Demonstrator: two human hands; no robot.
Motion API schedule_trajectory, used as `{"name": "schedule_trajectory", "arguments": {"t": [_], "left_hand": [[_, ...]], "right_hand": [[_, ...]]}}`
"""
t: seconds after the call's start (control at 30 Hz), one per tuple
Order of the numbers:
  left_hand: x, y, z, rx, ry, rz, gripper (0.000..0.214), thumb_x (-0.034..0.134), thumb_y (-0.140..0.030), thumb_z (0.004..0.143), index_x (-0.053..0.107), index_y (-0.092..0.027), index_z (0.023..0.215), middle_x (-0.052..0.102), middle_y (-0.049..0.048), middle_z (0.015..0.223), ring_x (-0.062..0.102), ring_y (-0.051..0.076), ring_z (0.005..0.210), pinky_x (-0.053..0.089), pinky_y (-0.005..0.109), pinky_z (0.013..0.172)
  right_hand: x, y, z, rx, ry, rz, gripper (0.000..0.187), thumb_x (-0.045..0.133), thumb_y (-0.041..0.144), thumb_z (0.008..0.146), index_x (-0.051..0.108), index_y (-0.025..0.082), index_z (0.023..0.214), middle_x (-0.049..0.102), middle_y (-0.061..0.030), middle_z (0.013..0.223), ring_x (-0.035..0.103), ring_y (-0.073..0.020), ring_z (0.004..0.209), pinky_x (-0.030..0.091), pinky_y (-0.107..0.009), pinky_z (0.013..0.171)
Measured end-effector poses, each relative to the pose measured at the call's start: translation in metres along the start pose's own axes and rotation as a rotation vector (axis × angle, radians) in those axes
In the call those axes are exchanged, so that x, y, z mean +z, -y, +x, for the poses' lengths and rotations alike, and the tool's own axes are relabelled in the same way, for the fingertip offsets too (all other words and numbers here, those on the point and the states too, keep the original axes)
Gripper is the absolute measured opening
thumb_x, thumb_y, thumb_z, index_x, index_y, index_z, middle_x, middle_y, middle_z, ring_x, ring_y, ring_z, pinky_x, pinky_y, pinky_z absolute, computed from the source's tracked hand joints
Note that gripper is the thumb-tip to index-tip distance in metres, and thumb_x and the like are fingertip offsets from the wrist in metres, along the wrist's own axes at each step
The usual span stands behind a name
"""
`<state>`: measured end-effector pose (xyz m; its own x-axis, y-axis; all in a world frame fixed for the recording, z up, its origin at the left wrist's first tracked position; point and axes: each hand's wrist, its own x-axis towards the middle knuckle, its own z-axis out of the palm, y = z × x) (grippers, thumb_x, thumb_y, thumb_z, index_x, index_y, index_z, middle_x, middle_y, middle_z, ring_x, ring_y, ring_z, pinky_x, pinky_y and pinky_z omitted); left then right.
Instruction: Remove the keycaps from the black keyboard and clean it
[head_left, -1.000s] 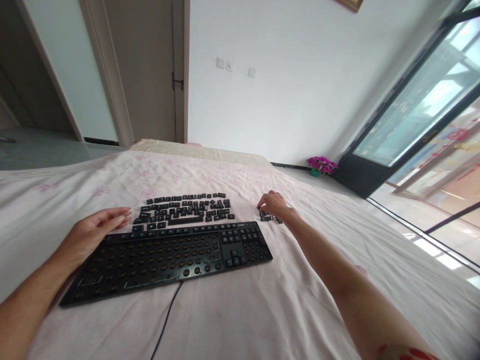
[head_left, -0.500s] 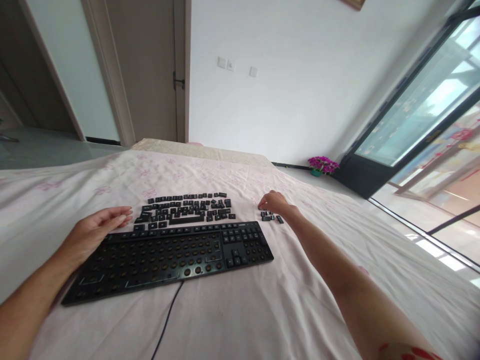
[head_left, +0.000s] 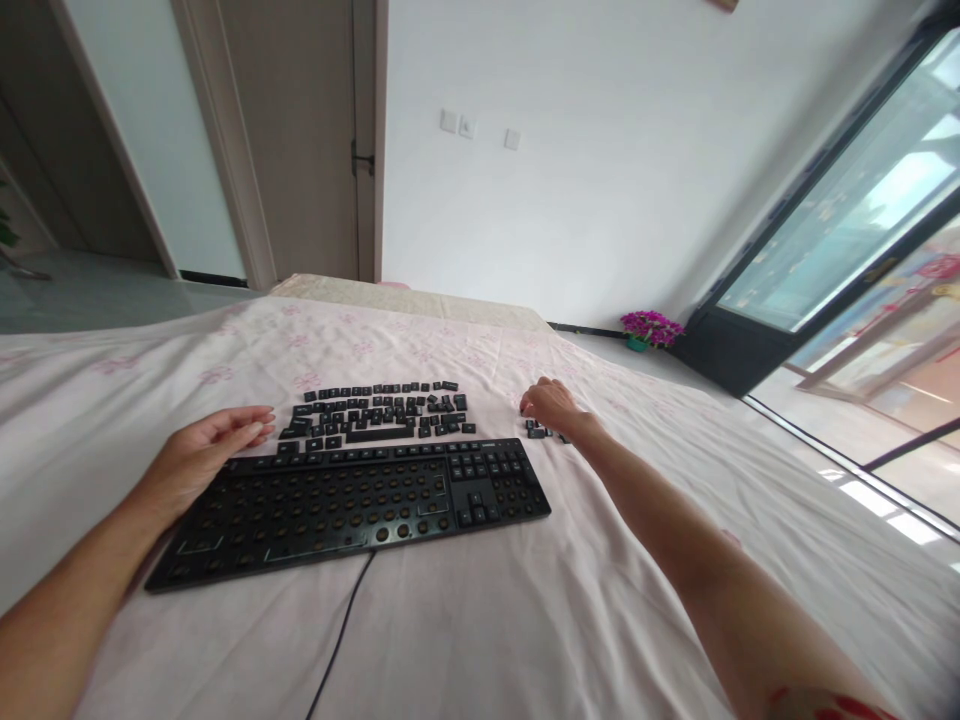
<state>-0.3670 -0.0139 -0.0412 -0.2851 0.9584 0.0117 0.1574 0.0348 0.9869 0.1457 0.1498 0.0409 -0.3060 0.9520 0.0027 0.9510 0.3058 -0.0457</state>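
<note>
A black keyboard [head_left: 322,510] lies on the cloth, with many key positions bare and its right-hand keys mostly in place. Behind it, loose black keycaps [head_left: 379,415] are spread in rough rows, a long space bar [head_left: 380,435] among them. My left hand [head_left: 214,440] hovers over the keyboard's far left corner, fingers stretched out and nothing visible in them. To the right, my right hand [head_left: 553,403] is closed, fingertips down at a small dark keycap. Beside and partly under that hand sits a smaller group of keycaps [head_left: 535,433].
A pink-flowered cloth [head_left: 465,620] with wrinkles covers the surface. The keyboard's cable [head_left: 341,630] runs toward me. Farther off are a door [head_left: 300,150], a white wall with switches, a pot of purple flowers [head_left: 651,328] and a dark-framed glass door [head_left: 817,220].
The view has shifted slightly, moving the scene a little to the right. My right hand has moved slightly over the small keycap group, covering more of it. My left hand stays near the keyboard's corner.
</note>
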Motion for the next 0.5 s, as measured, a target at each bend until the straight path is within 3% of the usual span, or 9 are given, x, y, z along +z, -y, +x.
{"name": "schedule_trajectory", "arguments": {"t": [0.2, 0.37, 0.5], "left_hand": [[0.000, -0.002, -0.001, 0.007, -0.013, 0.005, 0.070, 0.073, -0.059, 0.067, 0.063, -0.016, 0.121, 0.072, 0.0125, 0.112, 0.069, 0.023, 0.102, 0.052, 0.031, 0.095], [-0.001, 0.001, 0.001, 0.010, -0.010, 0.015, 0.070, 0.073, -0.059, 0.068, 0.063, -0.016, 0.121, 0.072, 0.0130, 0.112, 0.068, 0.024, 0.105, 0.050, 0.031, 0.097], [-0.001, 0.002, 0.002, 0.027, -0.020, 0.021, 0.070, 0.073, -0.061, 0.067, 0.064, -0.015, 0.120, 0.073, 0.0132, 0.109, 0.068, 0.025, 0.105, 0.052, 0.030, 0.095]], "right_hand": [[-0.005, 0.022, -0.019, 0.047, -0.050, 0.315, 0.034, 0.054, 0.041, 0.088, 0.073, 0.022, 0.110, 0.073, -0.0038, 0.087, 0.062, -0.0171, 0.077, 0.046, -0.028, 0.070], [-0.006, 0.049, -0.043, 0.111, 0.067, 1.132, 0.027, 0.075, 0.036, 0.072, 0.075, 0.018, 0.091, 0.072, -0.0056, 0.090, 0.056, -0.0110, 0.068, 0.042, -0.023, 0.057], [-0.010, 0.067, -0.062, 0.118, 0.217, 1.506, 0.027, 0.083, 0.033, 0.065, 0.074, 0.016, 0.083, 0.071, -0.0070, 0.097, 0.055, -0.0092, 0.069, 0.039, -0.019, 0.050]]}}
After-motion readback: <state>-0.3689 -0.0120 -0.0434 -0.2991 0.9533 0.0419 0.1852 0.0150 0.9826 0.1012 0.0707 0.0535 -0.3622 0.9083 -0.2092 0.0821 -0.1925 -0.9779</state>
